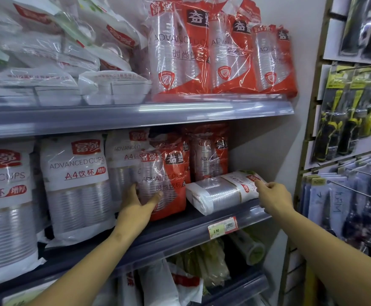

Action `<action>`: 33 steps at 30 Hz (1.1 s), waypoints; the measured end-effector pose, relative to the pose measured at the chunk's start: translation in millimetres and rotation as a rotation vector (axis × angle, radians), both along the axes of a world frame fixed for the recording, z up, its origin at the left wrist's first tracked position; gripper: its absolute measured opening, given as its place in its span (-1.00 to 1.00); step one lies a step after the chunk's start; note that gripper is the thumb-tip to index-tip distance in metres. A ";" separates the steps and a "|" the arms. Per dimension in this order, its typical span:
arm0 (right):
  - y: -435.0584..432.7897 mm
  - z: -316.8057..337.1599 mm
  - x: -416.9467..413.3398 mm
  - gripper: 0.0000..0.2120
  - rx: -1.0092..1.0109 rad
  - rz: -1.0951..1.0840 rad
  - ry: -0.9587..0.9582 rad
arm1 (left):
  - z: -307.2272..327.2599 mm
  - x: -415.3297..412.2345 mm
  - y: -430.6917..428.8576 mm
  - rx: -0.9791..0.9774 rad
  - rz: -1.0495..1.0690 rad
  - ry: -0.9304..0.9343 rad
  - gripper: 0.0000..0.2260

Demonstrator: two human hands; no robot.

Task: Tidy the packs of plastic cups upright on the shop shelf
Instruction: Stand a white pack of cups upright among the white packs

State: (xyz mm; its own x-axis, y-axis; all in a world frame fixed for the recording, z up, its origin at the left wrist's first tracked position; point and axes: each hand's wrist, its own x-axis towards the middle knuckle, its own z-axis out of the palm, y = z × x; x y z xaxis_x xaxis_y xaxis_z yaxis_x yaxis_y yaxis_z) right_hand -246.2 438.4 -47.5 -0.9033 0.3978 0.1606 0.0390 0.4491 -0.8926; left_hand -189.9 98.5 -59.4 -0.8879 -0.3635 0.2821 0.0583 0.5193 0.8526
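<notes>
On the middle shelf (pixel 180 230) a red pack of clear cups (pixel 169 182) stands upright, and my left hand (pixel 139 204) grips its lower left side. To its right a white pack of cups (pixel 222 191) lies on its side along the shelf's front. My right hand (pixel 272 196) holds that pack's right end, fingers curled on the wrapper. Two white packs marked ADVANCED CUPS (pixel 78 186) stand upright to the left. Another red pack (pixel 210 155) stands behind the lying one.
The upper shelf holds upright red cup packs (pixel 220 54) and piled white packs (pixel 54 58). A white side wall (pixel 268 151) closes the shelf on the right. Hooks with hanging tools (pixel 345 129) stick out further right. A 2.50 price tag (pixel 222 227) sits on the shelf edge.
</notes>
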 end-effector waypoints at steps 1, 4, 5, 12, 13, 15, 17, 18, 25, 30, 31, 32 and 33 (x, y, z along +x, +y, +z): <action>0.9 0.2 1.5 -0.71 -0.007 0.003 -0.002 | -0.5 1.3 -0.2 0.006 0.003 0.003 -0.06; 4.2 0.8 7.0 -0.70 -0.024 0.007 -0.001 | -1.2 4.7 -1.8 0.027 0.033 0.054 -0.18; 5.5 1.1 9.0 -0.70 -0.028 0.006 -0.004 | -1.3 8.1 -2.5 0.031 0.048 0.087 -0.22; 15.5 5.7 18.8 -0.70 -0.115 0.025 -0.049 | 23.6 37.8 21.0 -0.043 -0.061 0.440 -0.84; 16.0 8.1 19.4 -0.68 -0.146 0.031 -0.057 | 31.6 35.7 29.5 -0.049 -0.133 0.428 -0.90; 17.5 13.5 19.6 -0.63 -0.216 0.046 -0.095 | 48.1 26.6 47.3 -0.027 -0.279 0.357 -0.91; 19.6 18.2 20.1 -0.57 -0.291 0.079 -0.161 | 61.2 12.9 65.4 -0.007 -0.426 0.211 -0.87; 21.0 19.5 20.0 -0.54 -0.319 0.100 -0.194 | 65.6 4.4 74.1 -0.007 -0.482 0.140 -0.85; 20.3 23.8 27.3 -0.44 -0.354 0.248 -0.343 | 88.7 -50.6 116.5 -0.197 -0.573 -0.122 -0.62; 13.7 29.2 34.0 -0.44 -0.352 0.273 -0.372 | 98.9 -85.3 133.1 -0.508 -0.563 -0.240 -0.61; 12.1 30.1 34.4 -0.44 -0.356 0.273 -0.377 | 98.7 -91.1 136.4 -0.572 -0.548 -0.255 -0.62; 10.4 30.4 34.0 -0.44 -0.356 0.273 -0.385 | 97.7 -96.8 139.1 -0.609 -0.527 -0.269 -0.63; 8.4 30.3 33.5 -0.44 -0.355 0.273 -0.394 | 95.1 -102.3 140.9 -0.630 -0.505 -0.279 -0.65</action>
State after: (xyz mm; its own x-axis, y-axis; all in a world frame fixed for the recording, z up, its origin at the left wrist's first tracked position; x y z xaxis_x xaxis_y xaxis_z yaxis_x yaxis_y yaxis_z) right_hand -212.7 446.8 -17.1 -0.9449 0.1106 -0.3080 0.3232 0.1666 -0.9316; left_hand -292.2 239.4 35.8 -0.9683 0.2455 0.0454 0.2407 0.8697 0.4310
